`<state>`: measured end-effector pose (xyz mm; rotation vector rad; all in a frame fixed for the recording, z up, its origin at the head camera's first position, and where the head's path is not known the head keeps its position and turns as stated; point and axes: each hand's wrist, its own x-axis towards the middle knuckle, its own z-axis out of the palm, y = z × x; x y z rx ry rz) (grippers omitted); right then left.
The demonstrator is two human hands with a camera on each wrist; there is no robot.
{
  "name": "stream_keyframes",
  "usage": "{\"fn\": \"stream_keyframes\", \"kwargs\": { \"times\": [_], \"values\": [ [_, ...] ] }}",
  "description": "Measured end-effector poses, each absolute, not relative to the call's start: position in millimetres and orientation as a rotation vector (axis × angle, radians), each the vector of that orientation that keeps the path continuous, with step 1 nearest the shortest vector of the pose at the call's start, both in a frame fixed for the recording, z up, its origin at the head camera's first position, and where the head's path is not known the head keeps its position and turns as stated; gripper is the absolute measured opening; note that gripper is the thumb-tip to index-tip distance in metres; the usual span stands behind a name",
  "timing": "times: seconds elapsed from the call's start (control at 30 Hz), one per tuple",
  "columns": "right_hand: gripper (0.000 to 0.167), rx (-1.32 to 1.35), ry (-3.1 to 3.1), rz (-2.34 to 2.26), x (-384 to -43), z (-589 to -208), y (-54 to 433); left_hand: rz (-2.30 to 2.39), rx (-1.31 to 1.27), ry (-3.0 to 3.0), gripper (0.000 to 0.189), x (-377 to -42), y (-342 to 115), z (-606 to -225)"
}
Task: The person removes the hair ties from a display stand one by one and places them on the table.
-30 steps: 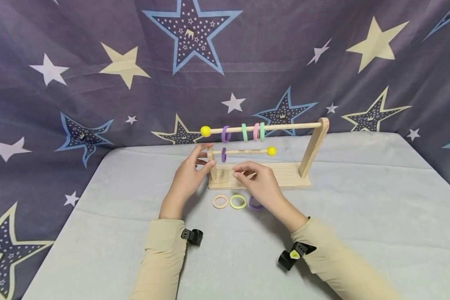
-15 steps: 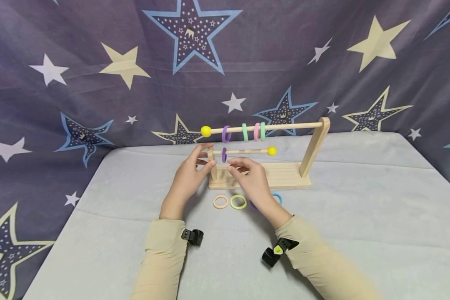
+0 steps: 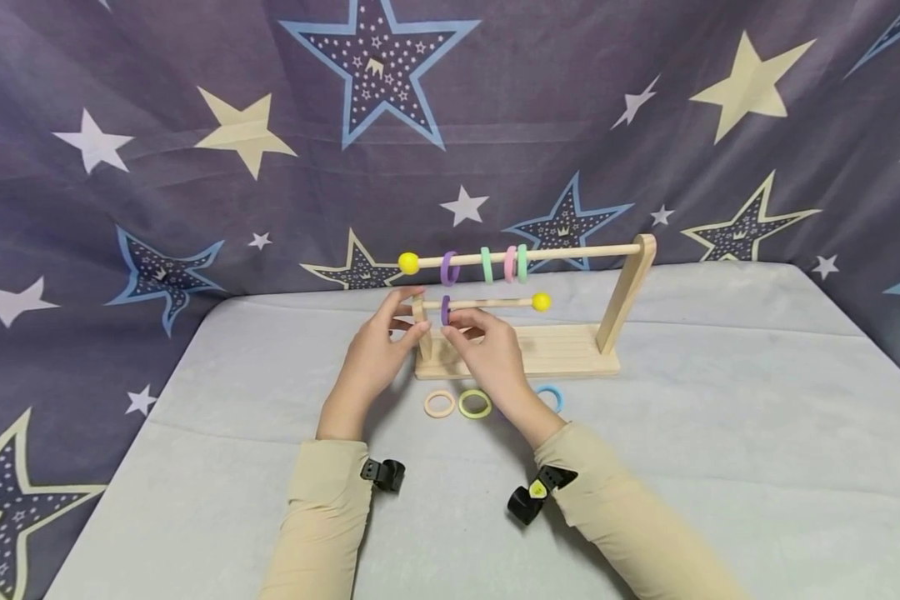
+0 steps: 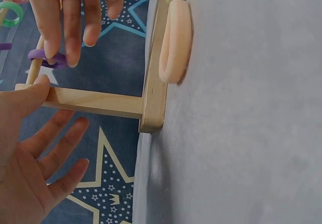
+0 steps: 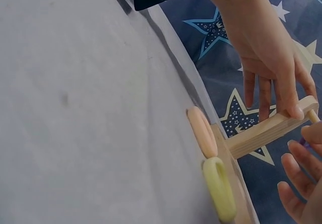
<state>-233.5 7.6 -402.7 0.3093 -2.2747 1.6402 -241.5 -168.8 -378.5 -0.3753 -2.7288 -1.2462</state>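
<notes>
In the head view a wooden stand (image 3: 558,350) carries two rods, each tipped with a yellow ball. My left hand (image 3: 375,358) grips the top of its short left post (image 3: 423,333), with the thumb in front. That thumb lies on the post end in the left wrist view, the other fingers spread behind. My right hand (image 3: 491,350) pinches a purple ring (image 3: 446,310) hanging on the lower rod (image 3: 495,303), near the post. In the left wrist view, the same purple ring (image 4: 48,58) sits at the right hand's fingertips.
On the upper rod (image 3: 570,252) hang another purple ring (image 3: 450,269), two green rings and a pink ring (image 3: 510,264). A peach ring (image 3: 439,404), a yellow-green ring (image 3: 475,404) and a blue ring (image 3: 551,397) lie on the cloth before the stand. Behind hangs a starry curtain (image 3: 270,200).
My right hand has moved left along the lower rod to the purple ring and now pinches it. The blue ring has come into sight behind the wrist. My left hand has stayed on the post.
</notes>
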Motion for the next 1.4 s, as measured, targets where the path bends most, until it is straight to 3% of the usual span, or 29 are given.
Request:
{"fn": "stream_keyframes", "kwargs": {
  "times": [1.4],
  "values": [
    [0.011, 0.286, -2.289, 1.501, -221, -395, 37, -1.253, -0.376, -2.728, 0.048, -241, -168, -379]
  ]
}}
